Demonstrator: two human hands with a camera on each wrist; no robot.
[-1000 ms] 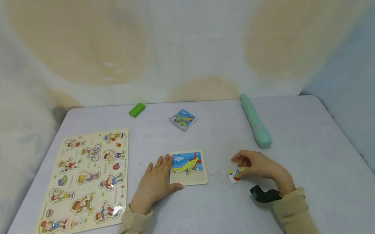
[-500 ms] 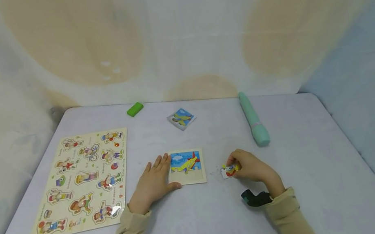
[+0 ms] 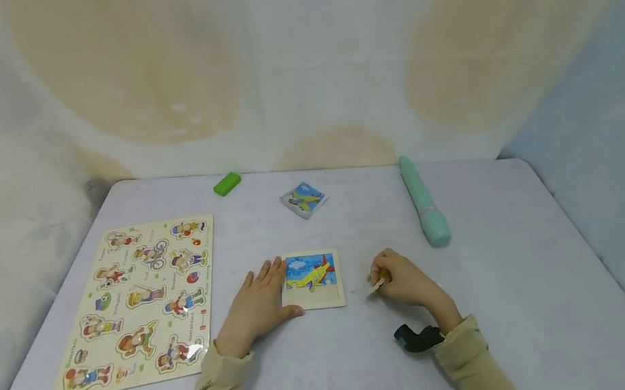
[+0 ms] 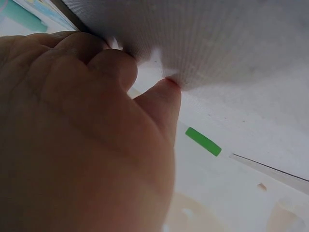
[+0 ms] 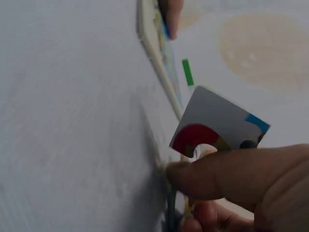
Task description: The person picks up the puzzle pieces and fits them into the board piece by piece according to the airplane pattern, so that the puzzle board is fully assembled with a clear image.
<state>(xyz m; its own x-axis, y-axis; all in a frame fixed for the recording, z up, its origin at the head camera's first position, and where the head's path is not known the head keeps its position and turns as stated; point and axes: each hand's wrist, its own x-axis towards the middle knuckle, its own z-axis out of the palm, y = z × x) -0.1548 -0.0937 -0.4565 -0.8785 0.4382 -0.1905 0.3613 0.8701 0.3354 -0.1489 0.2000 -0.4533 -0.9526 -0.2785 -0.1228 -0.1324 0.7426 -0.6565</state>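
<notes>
In the head view my left hand [image 3: 254, 312] lies with straight fingers along the left edge of a small square jigsaw board [image 3: 318, 300]. A yellow and red plane on blue sky fills the board's upper part, and its lower strip is bare wood. To the right of the board, my right hand [image 3: 408, 282] pinches a jigsaw piece [image 5: 215, 116] between thumb and fingers. That piece is tilted up on edge, white with a red curve and a blue corner in the right wrist view. Its lower part is hidden by the thumb.
A large wooden peg puzzle [image 3: 145, 306] with cartoon children lies at left. Toward the back are a green block [image 3: 227, 184], a small plane picture card [image 3: 304, 200] and a mint-green tapered object [image 3: 426, 207]. Fabric walls rise behind and beside the white table [image 3: 332, 385].
My right hand has moved left, closer to the board, and has picked up and tilted the jigsaw piece that lay flat under its fingers. My left hand stays beside the board.
</notes>
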